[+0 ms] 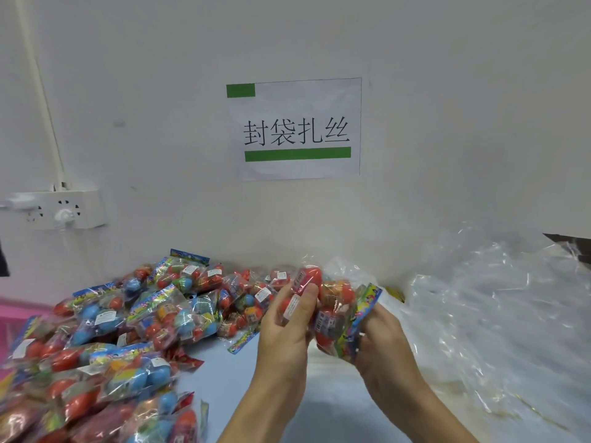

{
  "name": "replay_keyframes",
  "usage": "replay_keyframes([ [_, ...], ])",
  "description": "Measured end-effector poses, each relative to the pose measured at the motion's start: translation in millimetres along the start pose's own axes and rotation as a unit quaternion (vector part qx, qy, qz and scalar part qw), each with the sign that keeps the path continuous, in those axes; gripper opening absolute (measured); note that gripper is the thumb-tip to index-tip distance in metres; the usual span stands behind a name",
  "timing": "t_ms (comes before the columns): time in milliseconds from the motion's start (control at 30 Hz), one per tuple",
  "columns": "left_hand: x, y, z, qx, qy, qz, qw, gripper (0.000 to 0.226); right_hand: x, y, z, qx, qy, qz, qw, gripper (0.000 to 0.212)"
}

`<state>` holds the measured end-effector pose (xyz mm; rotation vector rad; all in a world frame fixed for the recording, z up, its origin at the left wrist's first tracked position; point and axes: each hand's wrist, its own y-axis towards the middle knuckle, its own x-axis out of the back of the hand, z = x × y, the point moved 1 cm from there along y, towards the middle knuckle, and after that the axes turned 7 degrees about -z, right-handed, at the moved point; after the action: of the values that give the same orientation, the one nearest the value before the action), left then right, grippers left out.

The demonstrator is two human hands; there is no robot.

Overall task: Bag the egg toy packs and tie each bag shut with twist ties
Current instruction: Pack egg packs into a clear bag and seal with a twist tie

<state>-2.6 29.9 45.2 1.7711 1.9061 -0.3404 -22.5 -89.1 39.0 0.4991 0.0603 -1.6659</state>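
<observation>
A big heap of egg toy packs (105, 330), clear pouches with red, blue and orange eggs, covers the left of the table. My left hand (284, 324) grips a pack of red eggs (305, 279) raised above the table. My right hand (380, 334) grips the colourful card header of another pack (339, 318) pressed against the first. A clear film surrounds the held packs; I cannot tell if it is a bag. No twist tie shows clearly.
A heap of clear plastic bags (499, 314) fills the table's right side. The white wall behind carries a paper sign (295, 129) and a power socket strip (64, 209). A pink basket edge (12, 318) shows at far left. Pale blue table surface (319, 407) lies near me.
</observation>
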Motion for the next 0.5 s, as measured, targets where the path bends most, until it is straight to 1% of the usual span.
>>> replay_keyframes([
  [33,1.0,-0.3,1.0,-0.007,0.016,-0.003,1.0,0.078,0.0,-0.5,1.1,-0.04,0.032,0.02,0.998,0.027],
  [67,2.4,-1.0,2.3,-0.023,0.044,-0.004,0.999,0.072,0.2,-1.8,2.0,-0.071,0.05,0.035,0.996,0.034],
  [100,3.3,-2.2,3.2,-0.044,0.081,0.0,0.996,0.064,0.7,-2.8,1.5,-0.081,0.051,0.053,0.994,0.039],
  [167,2.8,-5.8,3.9,-0.081,0.138,0.011,0.987,0.045,-1.9,-4.1,0.2,-0.054,0.02,0.074,0.996,0.044],
  [200,1.6,-6.7,4.1,-0.086,0.149,0.02,0.985,0.043,-4.3,-4.2,-0.9,-0.036,0.005,0.066,0.997,0.043],
  [233,1.0,-6.6,4.9,-0.08,0.149,0.029,0.985,0.047,-6.5,-4.2,-1.3,-0.022,-0.002,0.04,0.999,0.041],
  [300,2.5,-4.5,5.1,-0.049,0.143,0.042,0.988,0.056,-3.5,-1.8,-3.2,-0.007,-0.009,-0.027,1.0,0.047],
  [367,5.7,-2.3,2.6,-0.023,0.165,0.047,0.985,0.058,2.8,-0.6,-2.1,0.003,-0.028,-0.06,0.998,0.051],
  [433,9.5,-0.6,0.7,-0.03,0.196,0.038,0.979,0.053,6.2,-2.0,0.8,0.016,-0.084,-0.052,0.995,0.046],
  [500,8.5,-1.5,0.5,-0.039,0.194,0.035,0.98,0.05,4.3,-4.8,1.0,0.028,-0.145,-0.013,0.989,0.046],
])
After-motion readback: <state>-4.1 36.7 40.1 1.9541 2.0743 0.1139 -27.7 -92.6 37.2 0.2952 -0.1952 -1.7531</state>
